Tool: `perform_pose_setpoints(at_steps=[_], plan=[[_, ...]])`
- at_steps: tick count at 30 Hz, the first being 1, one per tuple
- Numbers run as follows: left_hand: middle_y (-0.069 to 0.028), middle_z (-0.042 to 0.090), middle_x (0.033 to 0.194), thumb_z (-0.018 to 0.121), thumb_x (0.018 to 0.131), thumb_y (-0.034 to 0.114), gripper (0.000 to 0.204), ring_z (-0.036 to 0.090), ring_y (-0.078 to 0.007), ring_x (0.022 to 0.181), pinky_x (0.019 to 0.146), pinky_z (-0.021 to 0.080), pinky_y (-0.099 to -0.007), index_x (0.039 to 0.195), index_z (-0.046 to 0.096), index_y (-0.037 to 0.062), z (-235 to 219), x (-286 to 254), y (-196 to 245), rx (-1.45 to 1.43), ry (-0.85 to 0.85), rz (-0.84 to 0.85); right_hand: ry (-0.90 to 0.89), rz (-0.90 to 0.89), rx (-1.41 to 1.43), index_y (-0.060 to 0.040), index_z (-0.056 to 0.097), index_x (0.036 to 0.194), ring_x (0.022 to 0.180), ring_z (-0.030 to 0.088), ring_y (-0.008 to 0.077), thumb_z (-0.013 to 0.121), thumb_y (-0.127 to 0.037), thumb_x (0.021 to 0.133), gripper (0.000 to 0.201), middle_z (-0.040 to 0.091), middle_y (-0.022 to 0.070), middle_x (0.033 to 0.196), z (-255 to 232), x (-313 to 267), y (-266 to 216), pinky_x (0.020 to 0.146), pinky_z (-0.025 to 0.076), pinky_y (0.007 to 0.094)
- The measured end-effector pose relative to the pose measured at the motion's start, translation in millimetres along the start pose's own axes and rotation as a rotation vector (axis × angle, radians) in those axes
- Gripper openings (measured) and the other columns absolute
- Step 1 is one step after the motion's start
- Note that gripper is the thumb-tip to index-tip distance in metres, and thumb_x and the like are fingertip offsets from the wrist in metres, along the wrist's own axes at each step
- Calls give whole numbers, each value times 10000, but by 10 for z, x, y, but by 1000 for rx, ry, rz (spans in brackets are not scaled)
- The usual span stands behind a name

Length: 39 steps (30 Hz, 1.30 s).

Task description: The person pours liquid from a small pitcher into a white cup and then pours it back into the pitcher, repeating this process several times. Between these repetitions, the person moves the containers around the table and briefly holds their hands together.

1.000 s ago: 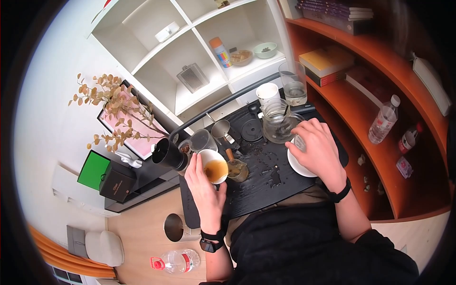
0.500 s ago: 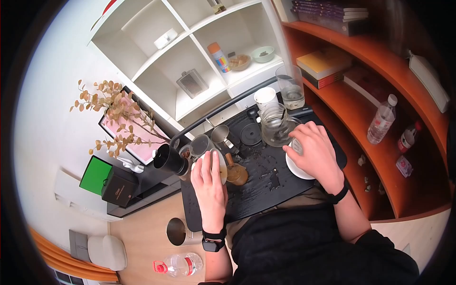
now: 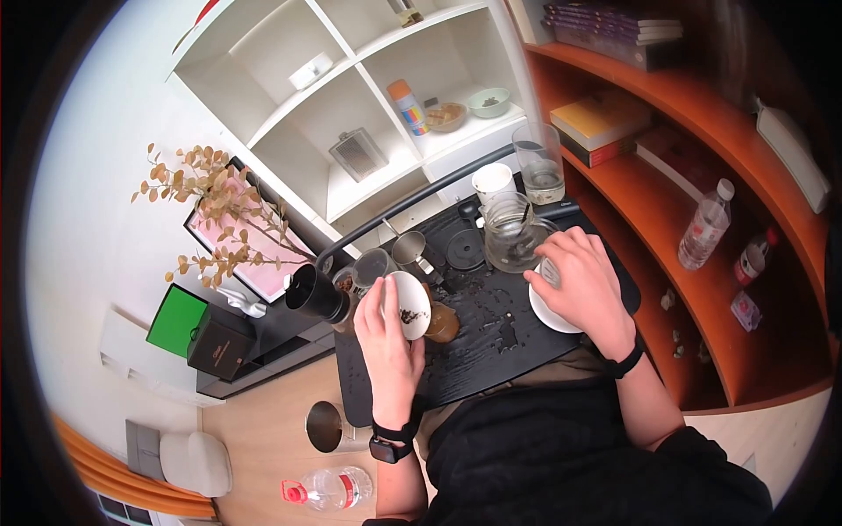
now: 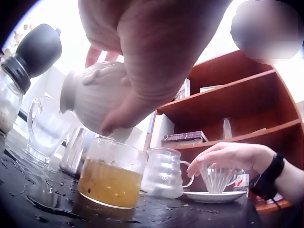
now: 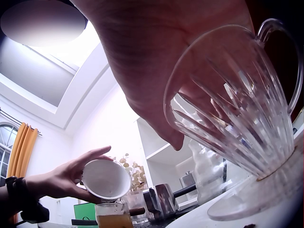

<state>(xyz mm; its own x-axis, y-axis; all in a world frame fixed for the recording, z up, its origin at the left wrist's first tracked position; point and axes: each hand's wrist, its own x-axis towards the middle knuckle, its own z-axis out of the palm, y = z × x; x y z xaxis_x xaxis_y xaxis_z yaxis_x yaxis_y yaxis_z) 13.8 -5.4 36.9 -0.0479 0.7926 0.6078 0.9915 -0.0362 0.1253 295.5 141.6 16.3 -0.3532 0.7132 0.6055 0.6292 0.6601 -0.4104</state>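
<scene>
My left hand (image 3: 390, 364) grips a white ribbed cup (image 4: 97, 92), tipped over a small glass pitcher (image 4: 111, 183) with a wooden handle (image 5: 137, 210). Inside the cup, dark wet bits (image 3: 414, 316) cling to the wall. Amber liquid with floating specks fills much of the pitcher. On the other side my right hand (image 3: 586, 282) rests, fingers extended, over the rim of a clear ribbed glass dripper (image 5: 232, 114). The dripper stands on a white saucer (image 4: 209, 195), partly covered by the hand in the head view.
Beside the right hand stands a glass server (image 3: 509, 232), with a white cup (image 3: 493, 181) and a tall glass (image 3: 539, 167) behind. A metal jug (image 3: 409, 248) and black grinder (image 3: 313, 292) stand left. Water wets the black tray (image 3: 482, 359); a rail (image 3: 412, 200) edges its back.
One second ago the left cup held amber liquid. It tipped over the pitcher, which now holds amber liquid, and has turned back somewhat, showing dark bits inside. The right hand stays over the dripper.
</scene>
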Motion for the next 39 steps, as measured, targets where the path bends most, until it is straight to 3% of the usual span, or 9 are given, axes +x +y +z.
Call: perform_pose_setpoints(at_steps=[5, 9, 10, 13, 25, 35, 38, 39], plan=[[-229, 502, 1680, 918, 747, -70, 1229, 498, -459, 1566, 1322, 435, -532, 1826, 345, 62, 61, -71, -162, -254, 140, -193, -3, 5, -3, -19, 847, 1128, 1172, 680, 278, 896, -274, 939, 321, 794, 61, 1157, 3, 4, 1, 1051, 492, 414], [-225, 521, 1639, 968, 794, 73, 1191, 537, -423, 1548, 1312, 443, -524, 1814, 355, 52, 63, -150, -314, -404, 177, -342, -14, 4, 6, -14, 854, 1139, 1174, 678, 290, 896, -298, 943, 348, 778, 75, 1141, -4, 7, -6, 1070, 494, 428], [-217, 538, 1670, 980, 816, 101, 1171, 571, -371, 1549, 1301, 465, -498, 1811, 364, 62, 54, -182, -354, -387, 165, -372, -16, 8, 6, -13, 853, 1142, 1178, 677, 289, 896, -293, 944, 346, 777, 76, 1141, -4, 7, -8, 1074, 494, 428], [-230, 508, 1643, 978, 823, 157, 1164, 554, -422, 1535, 1294, 465, -527, 1802, 360, 41, 34, -228, -383, -402, 126, -453, -17, 6, 3, -9, 851, 1148, 1187, 676, 288, 895, -285, 945, 346, 777, 77, 1144, -7, 11, -13, 1080, 494, 427], [-266, 486, 1664, 1011, 864, 230, 1148, 546, -441, 1549, 1294, 472, -535, 1777, 354, 0, 284, -457, -610, -349, 80, -455, -20, -9, -7, -6, 847, 1142, 1188, 674, 289, 895, -282, 949, 340, 780, 79, 1151, -18, 19, -28, 1068, 499, 425], [-269, 513, 1663, 1009, 857, 220, 1162, 555, -424, 1550, 1295, 481, -519, 1784, 347, -10, 138, -416, -427, -347, 37, -526, -33, 5, 2, -6, 847, 1138, 1164, 675, 295, 901, -273, 940, 338, 785, 77, 1148, -39, 31, -46, 1061, 500, 428], [-272, 499, 1688, 997, 843, 186, 1132, 519, -462, 1576, 1307, 453, -546, 1772, 374, 11, 93, -394, -356, -269, 26, -432, -29, 5, 7, -5, 848, 1138, 1165, 674, 296, 897, -274, 941, 337, 785, 78, 1145, -35, 31, -48, 1065, 500, 430], [-272, 490, 1702, 985, 841, 186, 1051, 491, -478, 1592, 1323, 414, -575, 1725, 442, 20, 56, -366, -308, -128, 49, -339, -29, 3, 5, -5, 848, 1138, 1165, 674, 296, 897, -274, 941, 337, 785, 78, 1145, -34, 29, -48, 1065, 500, 430]])
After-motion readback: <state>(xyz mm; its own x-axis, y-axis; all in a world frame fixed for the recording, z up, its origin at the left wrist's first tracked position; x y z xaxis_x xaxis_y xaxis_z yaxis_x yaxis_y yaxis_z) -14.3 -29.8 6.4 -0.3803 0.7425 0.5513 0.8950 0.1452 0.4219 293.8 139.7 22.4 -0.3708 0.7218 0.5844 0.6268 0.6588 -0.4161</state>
